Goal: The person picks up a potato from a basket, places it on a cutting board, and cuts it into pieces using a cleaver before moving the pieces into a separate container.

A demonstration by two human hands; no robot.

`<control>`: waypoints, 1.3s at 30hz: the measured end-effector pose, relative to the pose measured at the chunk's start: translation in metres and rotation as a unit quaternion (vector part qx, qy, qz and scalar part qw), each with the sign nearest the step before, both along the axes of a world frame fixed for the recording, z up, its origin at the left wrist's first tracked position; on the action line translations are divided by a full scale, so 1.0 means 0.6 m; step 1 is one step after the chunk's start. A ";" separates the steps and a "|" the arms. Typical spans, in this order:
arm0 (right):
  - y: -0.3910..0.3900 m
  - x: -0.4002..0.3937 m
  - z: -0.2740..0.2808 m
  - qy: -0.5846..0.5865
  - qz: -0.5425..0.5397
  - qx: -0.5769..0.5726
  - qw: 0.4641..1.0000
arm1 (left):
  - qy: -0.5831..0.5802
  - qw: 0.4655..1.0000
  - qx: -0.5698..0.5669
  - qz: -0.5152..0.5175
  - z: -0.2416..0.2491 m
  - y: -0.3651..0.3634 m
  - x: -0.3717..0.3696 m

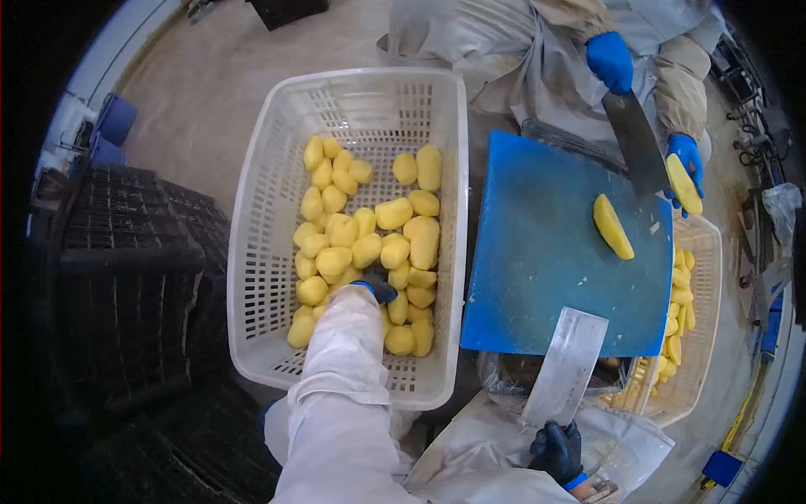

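My left hand (380, 290), in a dark glove with a blue cuff, reaches down among peeled potatoes (342, 228) in a white slotted crate (238, 277). Its fingers are hidden by the wrist and the potatoes. My right hand (557, 451), in a black glove, is closed round the handle of a cleaver (567, 363). The wide blade overlaps the near edge of a blue cutting board (546, 277). A cut potato piece (613, 227) lies on the board's right half, with small scraps around it.
Across the board, a co-worker's blue-gloved hand (610, 61) holds a large knife (635, 143); the other (687, 160) holds a potato piece (684, 184). A crate (709, 319) of cut potatoes stands right, below board level. Black crates (126, 286) are stacked left.
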State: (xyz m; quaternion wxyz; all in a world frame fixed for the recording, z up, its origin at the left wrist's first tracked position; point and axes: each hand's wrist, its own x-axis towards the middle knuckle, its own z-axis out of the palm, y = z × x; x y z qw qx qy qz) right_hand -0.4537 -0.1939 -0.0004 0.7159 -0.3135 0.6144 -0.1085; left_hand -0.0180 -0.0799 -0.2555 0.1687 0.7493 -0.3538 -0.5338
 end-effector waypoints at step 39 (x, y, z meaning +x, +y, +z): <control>-0.022 0.036 0.127 0.145 0.365 -0.524 0.755 | -0.284 0.821 -0.394 0.301 0.351 -0.247 -0.364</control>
